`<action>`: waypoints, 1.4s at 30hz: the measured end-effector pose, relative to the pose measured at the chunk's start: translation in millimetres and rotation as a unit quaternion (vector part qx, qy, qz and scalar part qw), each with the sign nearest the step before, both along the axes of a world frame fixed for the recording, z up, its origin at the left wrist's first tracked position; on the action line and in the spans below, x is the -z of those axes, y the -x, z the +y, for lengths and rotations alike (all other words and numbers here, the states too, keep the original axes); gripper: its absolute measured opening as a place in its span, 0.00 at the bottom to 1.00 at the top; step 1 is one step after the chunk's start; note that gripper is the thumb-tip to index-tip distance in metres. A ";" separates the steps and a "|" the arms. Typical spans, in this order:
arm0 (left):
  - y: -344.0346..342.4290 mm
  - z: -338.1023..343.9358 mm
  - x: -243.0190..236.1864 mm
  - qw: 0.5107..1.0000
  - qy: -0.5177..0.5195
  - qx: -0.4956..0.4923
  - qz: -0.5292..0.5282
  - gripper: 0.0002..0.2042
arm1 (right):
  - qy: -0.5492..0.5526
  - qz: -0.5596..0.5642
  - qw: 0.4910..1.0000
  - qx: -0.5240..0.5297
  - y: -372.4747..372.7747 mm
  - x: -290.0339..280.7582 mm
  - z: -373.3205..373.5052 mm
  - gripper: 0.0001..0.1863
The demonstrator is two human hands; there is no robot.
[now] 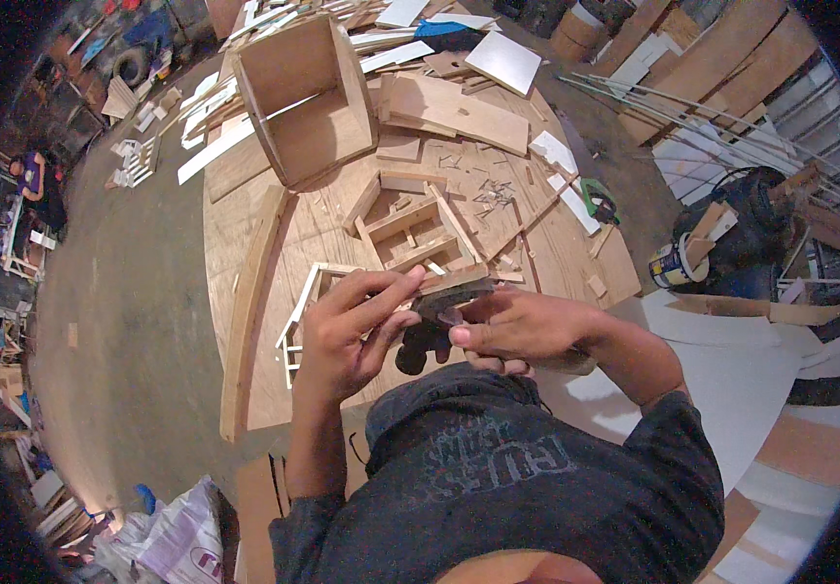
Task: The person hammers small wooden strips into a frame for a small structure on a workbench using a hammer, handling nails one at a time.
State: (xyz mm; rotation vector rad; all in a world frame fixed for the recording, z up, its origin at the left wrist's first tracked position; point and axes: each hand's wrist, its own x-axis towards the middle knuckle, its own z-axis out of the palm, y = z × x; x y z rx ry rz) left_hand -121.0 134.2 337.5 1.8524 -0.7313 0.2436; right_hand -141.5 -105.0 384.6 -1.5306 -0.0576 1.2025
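In front of my body, my two hands hold a dark tool [445,304] with a flat top edge and a rounded black part below; its exact kind is unclear. Along its top lies a tan wood strip [451,280]. My left hand [350,316] has its fingertips and thumb closed at the left end of the strip and tool. My right hand [527,329] wraps the tool's right side, thumb pointing left. Just beyond them, a small house-shaped wooden frame [418,226] rests on the plywood table [313,229]. A white-edged frame [305,302] lies partly behind my left hand.
An open wooden box [315,117] stands at the table's far side, near heaped offcuts. A long wood beam [252,321] lies along the left edge. Loose nails [496,195] are scattered beyond the frame. A green-handled tool [597,201] sits at the right edge, near a bucket [671,263].
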 end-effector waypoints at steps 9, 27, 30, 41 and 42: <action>-0.9 10.4 -12.0 0.997 -0.041 0.040 -0.043 0.22 | 0.014 -0.023 0.999 -0.030 3.4 -2.8 2.5 0.24; 12.3 17.5 -41.1 0.983 -0.138 0.030 -0.113 0.23 | -0.010 0.066 0.998 -0.018 7.4 -10.5 3.7 0.20; 16.2 18.0 -44.7 0.980 -0.158 0.021 -0.120 0.24 | -0.018 0.046 0.999 -0.012 8.0 -16.3 5.4 0.20; 19.5 21.1 -39.4 0.969 -0.187 0.021 -0.162 0.27 | -0.035 0.064 0.997 0.001 16.8 -8.4 -0.1 0.18; 20.1 20.4 -39.1 0.969 -0.187 0.022 -0.162 0.27 | -0.045 0.077 0.996 -0.007 17.7 -5.3 -1.4 0.22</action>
